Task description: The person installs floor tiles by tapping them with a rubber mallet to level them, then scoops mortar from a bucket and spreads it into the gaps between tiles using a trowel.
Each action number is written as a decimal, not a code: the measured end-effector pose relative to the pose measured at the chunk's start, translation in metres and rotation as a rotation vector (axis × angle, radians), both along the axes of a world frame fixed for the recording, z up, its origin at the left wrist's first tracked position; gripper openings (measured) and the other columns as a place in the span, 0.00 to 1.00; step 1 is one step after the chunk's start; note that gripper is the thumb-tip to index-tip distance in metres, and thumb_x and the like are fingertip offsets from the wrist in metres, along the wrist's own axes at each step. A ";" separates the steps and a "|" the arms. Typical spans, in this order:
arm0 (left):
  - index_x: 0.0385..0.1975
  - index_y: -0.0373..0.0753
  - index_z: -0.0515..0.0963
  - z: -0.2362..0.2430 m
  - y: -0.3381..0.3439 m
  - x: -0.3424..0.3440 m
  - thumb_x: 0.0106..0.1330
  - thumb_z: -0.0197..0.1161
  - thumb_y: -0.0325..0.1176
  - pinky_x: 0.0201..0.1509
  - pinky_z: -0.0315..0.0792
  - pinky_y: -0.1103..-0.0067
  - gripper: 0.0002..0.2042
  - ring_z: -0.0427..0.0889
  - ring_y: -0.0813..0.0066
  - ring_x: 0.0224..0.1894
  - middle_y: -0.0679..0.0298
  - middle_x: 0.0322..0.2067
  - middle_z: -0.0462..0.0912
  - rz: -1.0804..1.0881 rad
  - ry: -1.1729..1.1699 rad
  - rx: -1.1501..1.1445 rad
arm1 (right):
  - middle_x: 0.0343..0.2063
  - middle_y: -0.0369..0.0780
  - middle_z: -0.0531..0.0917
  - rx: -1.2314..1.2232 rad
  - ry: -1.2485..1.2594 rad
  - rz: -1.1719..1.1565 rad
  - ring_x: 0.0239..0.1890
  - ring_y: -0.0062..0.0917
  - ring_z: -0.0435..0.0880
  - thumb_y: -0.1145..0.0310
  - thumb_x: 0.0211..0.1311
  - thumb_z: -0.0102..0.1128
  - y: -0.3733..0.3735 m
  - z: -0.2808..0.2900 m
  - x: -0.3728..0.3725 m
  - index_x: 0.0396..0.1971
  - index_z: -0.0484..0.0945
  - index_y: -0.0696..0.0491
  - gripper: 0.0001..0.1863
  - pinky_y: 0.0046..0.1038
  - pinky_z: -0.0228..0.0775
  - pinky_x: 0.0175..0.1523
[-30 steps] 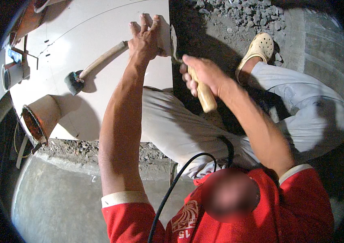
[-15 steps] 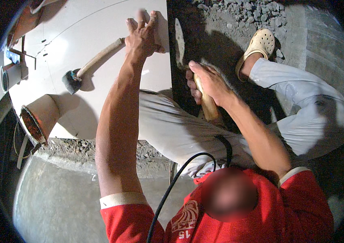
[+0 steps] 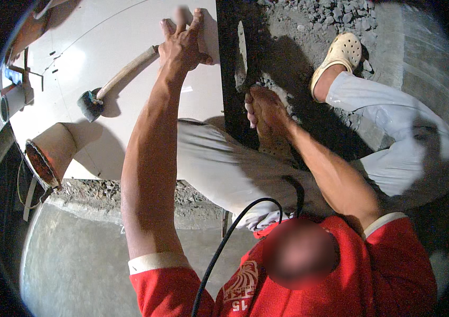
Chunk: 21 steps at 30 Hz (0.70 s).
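Note:
My left hand (image 3: pixel 182 42) lies flat, fingers spread, on the right edge of a large white tile (image 3: pixel 103 42). My right hand (image 3: pixel 264 111) is closed round the handle of a trowel. The trowel's narrow blade (image 3: pixel 241 53) points away from me into the dark gap beside the tile, over grey mortar and gravel (image 3: pixel 287 90). A rubber mallet (image 3: pixel 91 104) with a wooden handle lies on the tile, just left of my left hand.
A tan bucket (image 3: pixel 50 153) lies tipped on the tile's left part, a small cylinder (image 3: pixel 10 103) beyond it. My trouser legs and a cream clog (image 3: pixel 340 53) rest on loose gravel (image 3: pixel 309 16). A black cable (image 3: pixel 224 243) hangs near my chest over the concrete floor (image 3: pixel 76 264).
My right hand has dropped and turned, bringing the trowel blade lower into the gap beside the tile. My left hand has stayed on the tile's edge.

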State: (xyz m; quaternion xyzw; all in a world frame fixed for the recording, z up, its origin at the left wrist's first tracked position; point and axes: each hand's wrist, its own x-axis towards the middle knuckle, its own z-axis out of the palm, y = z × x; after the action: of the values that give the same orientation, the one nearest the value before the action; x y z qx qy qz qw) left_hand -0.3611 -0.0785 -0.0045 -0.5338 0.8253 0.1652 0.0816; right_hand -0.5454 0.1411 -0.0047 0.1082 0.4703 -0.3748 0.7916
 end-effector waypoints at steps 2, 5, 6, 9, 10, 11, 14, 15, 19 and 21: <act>0.78 0.65 0.52 0.012 0.000 -0.006 0.54 0.76 0.40 0.60 0.78 0.46 0.50 0.58 0.35 0.74 0.57 0.78 0.52 0.017 -0.096 0.065 | 0.20 0.34 0.76 -0.007 -0.004 0.026 0.13 0.22 0.73 0.48 0.77 0.53 0.002 0.002 0.010 0.33 0.74 0.50 0.20 0.28 0.69 0.18; 0.79 0.57 0.49 0.029 -0.004 -0.018 0.49 0.84 0.46 0.66 0.71 0.44 0.58 0.49 0.39 0.79 0.56 0.80 0.45 0.035 -0.246 0.189 | 0.19 0.34 0.75 -0.004 0.114 0.216 0.13 0.21 0.72 0.44 0.74 0.55 0.007 0.007 0.022 0.33 0.73 0.49 0.22 0.28 0.66 0.18; 0.79 0.59 0.49 0.033 -0.004 -0.019 0.46 0.85 0.44 0.67 0.71 0.43 0.60 0.47 0.38 0.79 0.56 0.80 0.45 0.054 -0.236 0.212 | 0.19 0.34 0.75 -0.034 0.112 0.211 0.13 0.21 0.72 0.43 0.74 0.55 0.008 0.008 0.025 0.33 0.73 0.50 0.23 0.28 0.66 0.18; 0.79 0.61 0.48 0.035 -0.005 -0.020 0.41 0.87 0.41 0.68 0.69 0.42 0.64 0.46 0.37 0.79 0.56 0.80 0.44 0.090 -0.196 0.239 | 0.18 0.36 0.74 -0.142 0.140 0.208 0.13 0.22 0.72 0.40 0.71 0.55 0.013 0.007 0.028 0.31 0.73 0.51 0.26 0.28 0.65 0.19; 0.79 0.61 0.48 0.032 -0.005 -0.018 0.40 0.87 0.41 0.67 0.70 0.41 0.64 0.46 0.37 0.79 0.56 0.80 0.44 0.090 -0.183 0.228 | 0.18 0.36 0.74 -0.113 0.198 0.247 0.13 0.22 0.72 0.41 0.72 0.55 0.016 0.005 0.027 0.31 0.73 0.51 0.26 0.28 0.65 0.19; 0.79 0.60 0.48 0.028 -0.004 -0.015 0.40 0.87 0.41 0.67 0.70 0.41 0.64 0.47 0.36 0.78 0.56 0.80 0.45 0.088 -0.173 0.217 | 0.17 0.36 0.74 -0.134 0.229 0.290 0.13 0.22 0.72 0.42 0.72 0.55 0.019 0.003 0.026 0.31 0.73 0.51 0.25 0.29 0.65 0.19; 0.77 0.65 0.52 0.012 -0.001 -0.005 0.53 0.76 0.40 0.59 0.78 0.45 0.51 0.58 0.36 0.73 0.58 0.77 0.54 -0.002 -0.098 0.056 | 0.17 0.36 0.74 -0.122 0.291 0.290 0.12 0.23 0.73 0.46 0.74 0.52 0.026 -0.007 0.017 0.30 0.73 0.52 0.23 0.29 0.66 0.18; 0.77 0.66 0.53 0.008 0.000 -0.002 0.52 0.76 0.41 0.58 0.80 0.45 0.51 0.59 0.34 0.73 0.57 0.77 0.55 -0.016 -0.043 -0.016 | 0.17 0.36 0.74 -0.058 0.288 0.218 0.12 0.23 0.73 0.47 0.74 0.52 0.028 -0.012 0.014 0.30 0.73 0.52 0.22 0.29 0.66 0.17; 0.77 0.66 0.53 -0.002 -0.002 0.000 0.32 0.89 0.50 0.59 0.78 0.39 0.66 0.53 0.25 0.74 0.53 0.78 0.52 -0.001 -0.030 0.013 | 0.17 0.35 0.75 -0.161 0.345 0.213 0.11 0.23 0.73 0.46 0.76 0.50 -0.005 -0.056 -0.002 0.31 0.75 0.51 0.23 0.28 0.67 0.15; 0.77 0.65 0.54 -0.001 -0.002 0.000 0.31 0.90 0.48 0.58 0.81 0.43 0.66 0.52 0.26 0.74 0.52 0.78 0.51 -0.011 -0.034 0.034 | 0.17 0.35 0.75 -0.286 0.489 0.234 0.12 0.24 0.75 0.45 0.77 0.49 -0.019 -0.074 -0.006 0.31 0.75 0.51 0.24 0.28 0.68 0.15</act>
State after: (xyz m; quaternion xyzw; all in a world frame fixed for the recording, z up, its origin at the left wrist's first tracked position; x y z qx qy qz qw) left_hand -0.3606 -0.0807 -0.0054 -0.5305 0.8238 0.1696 0.1056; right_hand -0.5516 0.1217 -0.0792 -0.1528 0.5985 -0.3586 0.6999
